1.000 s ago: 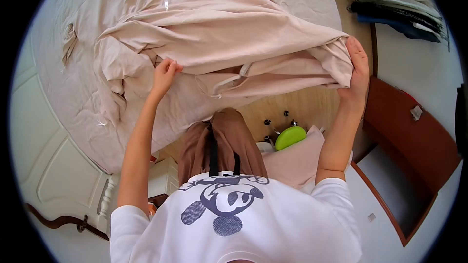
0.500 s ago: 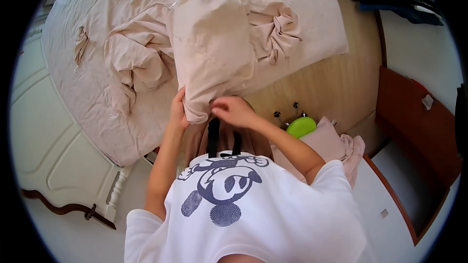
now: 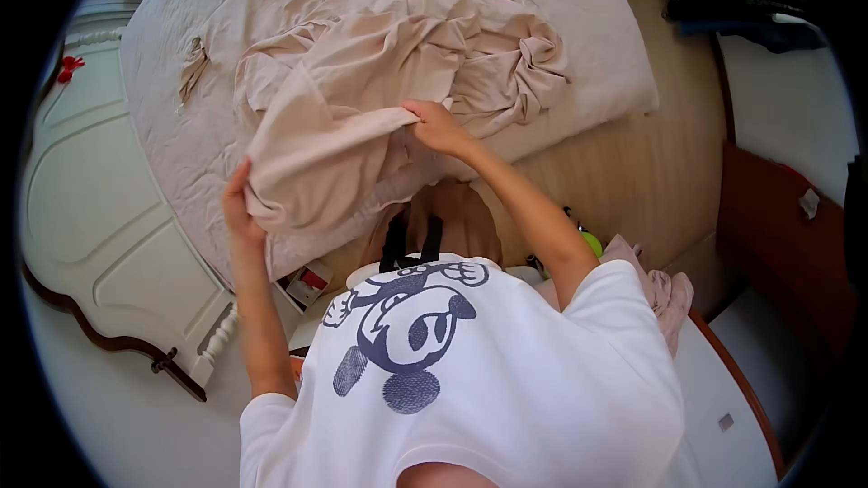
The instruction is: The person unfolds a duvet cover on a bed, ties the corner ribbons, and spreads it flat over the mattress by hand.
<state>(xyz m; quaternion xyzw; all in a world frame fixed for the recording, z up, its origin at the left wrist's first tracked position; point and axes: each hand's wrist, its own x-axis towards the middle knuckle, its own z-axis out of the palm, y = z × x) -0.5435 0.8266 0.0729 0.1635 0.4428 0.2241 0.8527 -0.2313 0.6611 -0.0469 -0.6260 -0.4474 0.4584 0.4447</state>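
A pale pink bed cover (image 3: 316,163) of thin, crumpled fabric lies bunched across the bed (image 3: 601,54). Its near edge is lifted and stretched between my two hands. My left hand (image 3: 242,208) grips the edge at the near left corner, fingers partly hidden behind the fabric. Farther to the right and higher, my right hand (image 3: 440,129) pinches the same edge between thumb and fingers. Beyond the hands, the rest of the cover sits in loose folds on the mattress. A small twisted bit of matching fabric (image 3: 193,70) rests at the left.
A white headboard (image 3: 108,199) with dark trim stands on the left. To the right are a wooden board (image 3: 597,176), a pink pillow and cloth heap (image 3: 669,298), and a green round object (image 3: 592,244) partly behind my arm. Stacked clothes (image 3: 746,0) sit at the upper right.
My hands have moved apart, the left one outward to the left and the right one up and forward. The right hand now grips the edge, and the raised bulge of fabric has spread sideways.
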